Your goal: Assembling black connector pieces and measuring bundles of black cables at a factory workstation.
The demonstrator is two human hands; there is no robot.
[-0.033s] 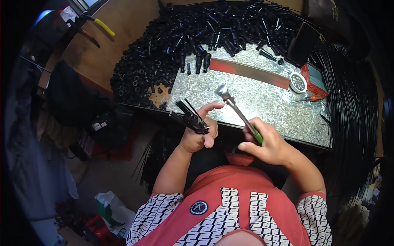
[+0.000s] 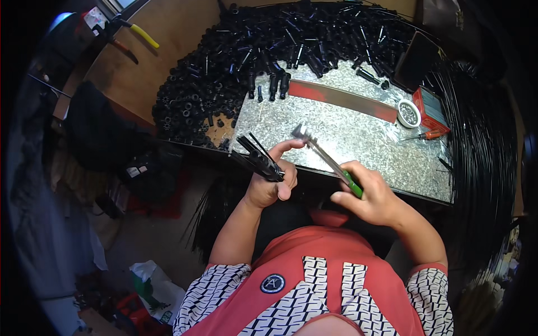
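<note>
My left hand [image 2: 274, 179] is closed around a black tubular part [image 2: 263, 165] with several thin black rods sticking out of its upper end. Its index finger stretches right, with the tip at or very near the head of a hand tool [image 2: 325, 154]. That tool has a silver metal head, a long shank and a green grip; its exact kind cannot be made out. My right hand [image 2: 370, 196] wraps round the green grip, holding the tool tilted with its head up and left. Both hands are above the near edge of the speckled worktop [image 2: 358, 145].
A big heap of black tubular parts [image 2: 269, 39] covers the back and left. A red-and-brown bar [image 2: 342, 101] lies mid-worktop. To the right are a white cup of small pieces [image 2: 408, 113], a red box [image 2: 430, 109], a screwdriver [image 2: 431, 135] and long black rods [image 2: 476, 145]. Pliers [image 2: 143, 35] hang upper left.
The tool in my right hand has shifted slightly, its head a little lower and left, its green grip a little to the right. My left hand keeps its hold, almost unmoved.
</note>
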